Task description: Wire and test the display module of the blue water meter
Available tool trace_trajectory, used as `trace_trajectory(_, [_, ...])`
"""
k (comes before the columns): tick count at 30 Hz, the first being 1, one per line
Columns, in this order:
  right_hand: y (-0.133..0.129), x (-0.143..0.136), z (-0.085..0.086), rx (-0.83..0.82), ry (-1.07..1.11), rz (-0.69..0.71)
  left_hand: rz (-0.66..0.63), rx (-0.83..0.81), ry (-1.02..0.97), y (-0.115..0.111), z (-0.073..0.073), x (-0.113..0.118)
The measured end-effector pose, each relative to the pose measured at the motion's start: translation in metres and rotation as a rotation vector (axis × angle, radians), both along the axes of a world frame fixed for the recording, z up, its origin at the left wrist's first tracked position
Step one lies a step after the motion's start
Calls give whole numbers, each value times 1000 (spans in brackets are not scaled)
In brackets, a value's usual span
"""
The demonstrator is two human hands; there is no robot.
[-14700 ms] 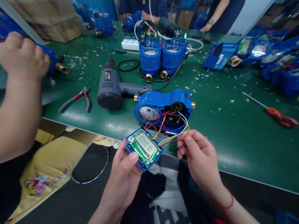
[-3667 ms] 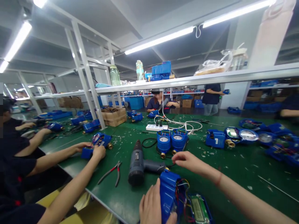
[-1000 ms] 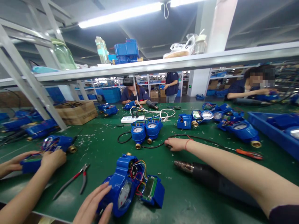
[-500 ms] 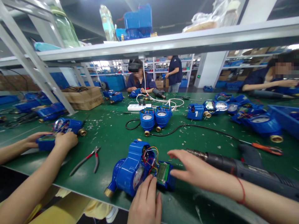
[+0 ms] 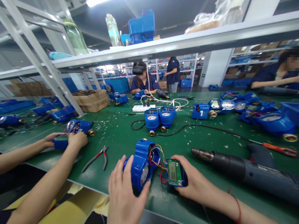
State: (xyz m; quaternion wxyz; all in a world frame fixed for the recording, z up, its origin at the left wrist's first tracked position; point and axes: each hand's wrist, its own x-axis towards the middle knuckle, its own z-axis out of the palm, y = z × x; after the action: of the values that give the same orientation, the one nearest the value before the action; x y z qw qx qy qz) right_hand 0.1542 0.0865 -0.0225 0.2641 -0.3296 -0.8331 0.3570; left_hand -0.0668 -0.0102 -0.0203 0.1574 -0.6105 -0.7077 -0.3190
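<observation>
on the green tabletop (image 5: 121, 137), the left hand (image 5: 126, 189) has its fingers spread around the blue meter (image 5: 138, 165), grip hard to judge, while the right hand (image 5: 192, 177) pinches the small screen box (image 5: 173, 171) beside it, best held close so the wires (image 5: 161, 166) stay loose.

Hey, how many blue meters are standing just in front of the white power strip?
2: a left meter and a right meter close beside it, both beyond the opened meter at the left hand. More could be hidden behind.
</observation>
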Motion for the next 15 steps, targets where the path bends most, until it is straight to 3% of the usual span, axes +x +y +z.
trace_trajectory(3, [-2, 5, 0, 69, 17, 35, -55, -212, -154, 15, 7, -11])
trace_trajectory(8, [-4, 8, 0, 37, 93, -59, -133, -239, -207, 14, 14, -19])
trace_trajectory(11, [-4, 8, 5, -153, 140, -88, -209, -267, -221, 9, 18, -28])
trace_trajectory(15, [-3, 8, 14, -506, 286, 31, -325, -394, -303, 9, 27, -46])
